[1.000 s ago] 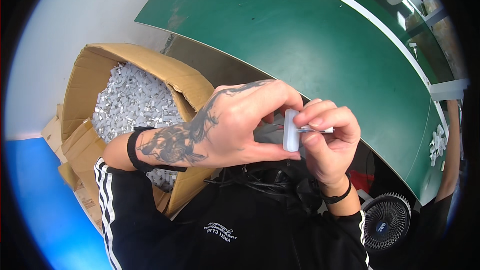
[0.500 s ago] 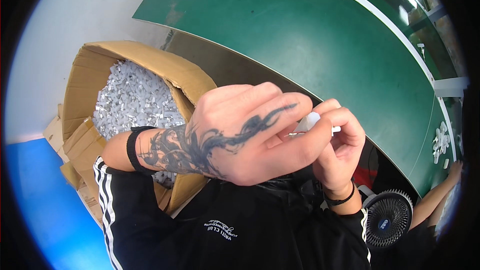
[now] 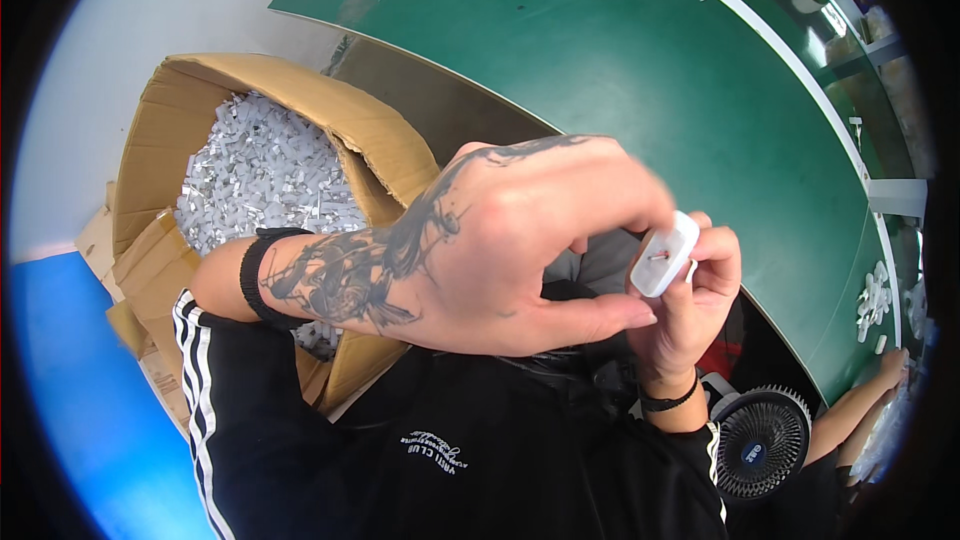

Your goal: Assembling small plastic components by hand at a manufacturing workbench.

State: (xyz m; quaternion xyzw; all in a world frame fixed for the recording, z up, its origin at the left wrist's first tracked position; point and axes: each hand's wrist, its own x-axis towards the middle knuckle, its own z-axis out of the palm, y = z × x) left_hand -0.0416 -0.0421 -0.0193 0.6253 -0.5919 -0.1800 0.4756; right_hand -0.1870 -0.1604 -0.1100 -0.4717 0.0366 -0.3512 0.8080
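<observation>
A small white plastic housing (image 3: pixel 672 262), oblong with rounded ends and with a thin metal pin showing in its face, is in the fingers of my right hand (image 3: pixel 702 305). My tattooed left hand (image 3: pixel 525 245) lies beside it. Its index fingertip, slightly blurred, comes up to the top end of the piece, and its thumb stands apart below; some of its other fingers are hidden behind the hand. Beyond my left forearm, a cardboard box (image 3: pixel 385 155) holds a great heap of small white and shiny metal pieces (image 3: pixel 270 175).
A green table (image 3: pixel 620 80) curves across the far side. Several white parts (image 3: pixel 873 300) lie at its right end, near another person's arm (image 3: pixel 860 405). A black fan (image 3: pixel 765 445) stands at lower right. Flattened cardboard (image 3: pixel 150 270) lies beside the box.
My left hand has turned and its index finger and thumb have spread apart. The white housing now shows its face between the hands, held by my right fingers.
</observation>
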